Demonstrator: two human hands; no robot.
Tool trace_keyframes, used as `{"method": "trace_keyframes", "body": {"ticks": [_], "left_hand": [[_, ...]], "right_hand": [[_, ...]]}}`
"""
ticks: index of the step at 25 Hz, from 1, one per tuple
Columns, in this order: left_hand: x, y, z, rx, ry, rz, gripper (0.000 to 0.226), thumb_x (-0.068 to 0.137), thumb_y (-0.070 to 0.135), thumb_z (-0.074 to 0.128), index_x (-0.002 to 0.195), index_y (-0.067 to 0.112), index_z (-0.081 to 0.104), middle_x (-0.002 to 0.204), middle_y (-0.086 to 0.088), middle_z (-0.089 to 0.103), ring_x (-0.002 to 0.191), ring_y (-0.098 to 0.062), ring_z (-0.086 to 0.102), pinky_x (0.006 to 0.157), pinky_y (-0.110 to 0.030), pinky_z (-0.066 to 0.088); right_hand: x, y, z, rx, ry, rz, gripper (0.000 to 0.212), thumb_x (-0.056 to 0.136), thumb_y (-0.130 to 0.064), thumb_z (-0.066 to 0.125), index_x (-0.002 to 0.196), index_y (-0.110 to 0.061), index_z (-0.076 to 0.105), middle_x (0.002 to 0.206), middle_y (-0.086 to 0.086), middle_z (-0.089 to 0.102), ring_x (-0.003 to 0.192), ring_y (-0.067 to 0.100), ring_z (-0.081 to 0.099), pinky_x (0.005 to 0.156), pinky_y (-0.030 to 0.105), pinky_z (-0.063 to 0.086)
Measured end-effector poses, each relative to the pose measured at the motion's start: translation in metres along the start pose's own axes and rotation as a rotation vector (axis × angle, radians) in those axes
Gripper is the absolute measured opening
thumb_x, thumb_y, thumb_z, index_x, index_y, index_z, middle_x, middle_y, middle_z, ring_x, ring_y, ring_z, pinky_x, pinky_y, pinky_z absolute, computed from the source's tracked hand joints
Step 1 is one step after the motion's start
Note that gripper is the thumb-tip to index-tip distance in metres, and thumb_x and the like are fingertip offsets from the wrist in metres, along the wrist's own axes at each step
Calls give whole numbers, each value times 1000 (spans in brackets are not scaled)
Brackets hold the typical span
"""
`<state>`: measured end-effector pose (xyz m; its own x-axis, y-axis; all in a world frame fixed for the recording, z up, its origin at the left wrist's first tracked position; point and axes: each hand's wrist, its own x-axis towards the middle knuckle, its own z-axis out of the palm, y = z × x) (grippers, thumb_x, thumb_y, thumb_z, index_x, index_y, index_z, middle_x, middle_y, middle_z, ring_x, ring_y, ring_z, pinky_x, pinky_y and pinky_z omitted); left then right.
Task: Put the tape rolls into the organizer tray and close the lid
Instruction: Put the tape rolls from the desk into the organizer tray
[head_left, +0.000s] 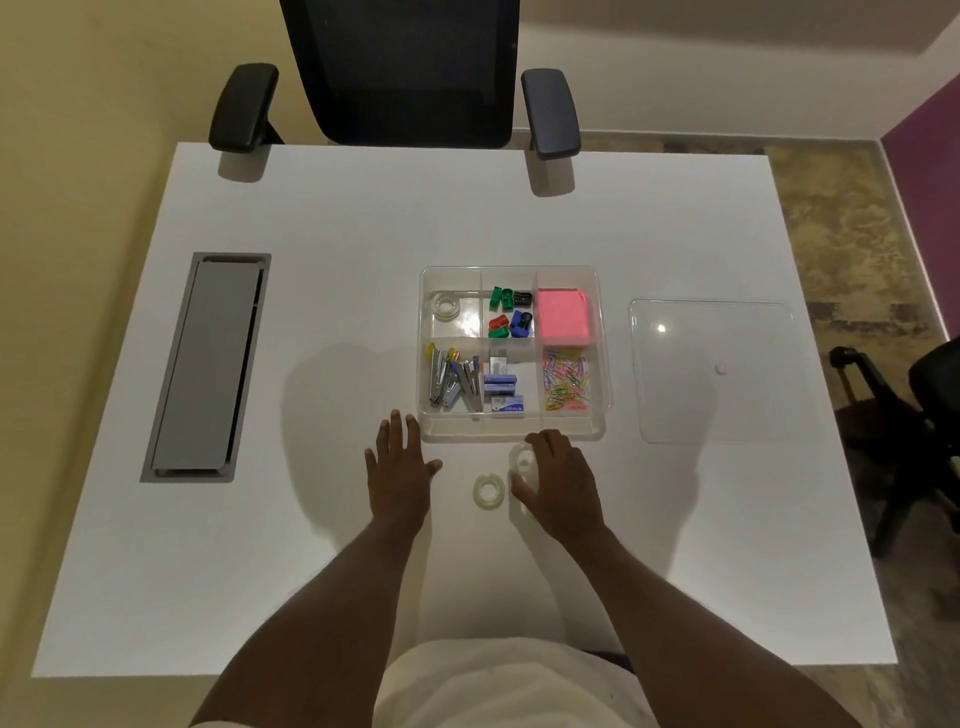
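Fingers of the right hand (558, 480) curl around one tape roll (523, 461) near the organizer tray (511, 430), another roll (489, 491) lies on the bench (332, 218), left hand (399, 470) flat, spread.

No readable text

You can make out print only on the small blue staple boxes (503, 392) in the near middle compartment of the tray (602, 364), just left of the paper clips (565, 379). The lettering is too small and blurred to read. You will find no other labels, brands, numbers or signs.
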<state>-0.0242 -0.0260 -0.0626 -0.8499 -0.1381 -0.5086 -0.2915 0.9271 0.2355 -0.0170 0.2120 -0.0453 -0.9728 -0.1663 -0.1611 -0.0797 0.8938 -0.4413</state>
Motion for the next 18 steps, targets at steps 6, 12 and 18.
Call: {"method": "trace_keyframes", "body": {"ticks": [6, 12, 18], "left_hand": [[0, 3, 2, 0, 9, -7, 85, 103, 46, 53, 166, 16, 3, 174, -8, -5, 162, -30, -4, 131, -54, 12], [2, -2, 7, 28, 37, 3, 84, 104, 47, 50, 166, 17, 2, 174, -9, -6, 162, -30, -3, 130, -54, 16], [6, -4, 12, -11, 51, -18, 86, 102, 47, 53, 166, 19, 3, 174, -6, -6, 162, -26, -4, 131, -52, 13]], "right_hand": [[59, -42, -14, 115, 97, -117, 58, 82, -39, 79, 129, -16, 54, 125, 5, 60, 110, 20, 59, 96, 31, 54], [162, -74, -37, 148, 76, -103, 56, 86, -24, 78, 133, -9, 52, 133, 12, 50, 118, 25, 54, 97, 34, 54], [237, -87, -37, -202, -13, -154, 45, 85, -22, 74, 125, -9, 58, 122, 11, 59, 114, 29, 55, 97, 38, 46]]}}
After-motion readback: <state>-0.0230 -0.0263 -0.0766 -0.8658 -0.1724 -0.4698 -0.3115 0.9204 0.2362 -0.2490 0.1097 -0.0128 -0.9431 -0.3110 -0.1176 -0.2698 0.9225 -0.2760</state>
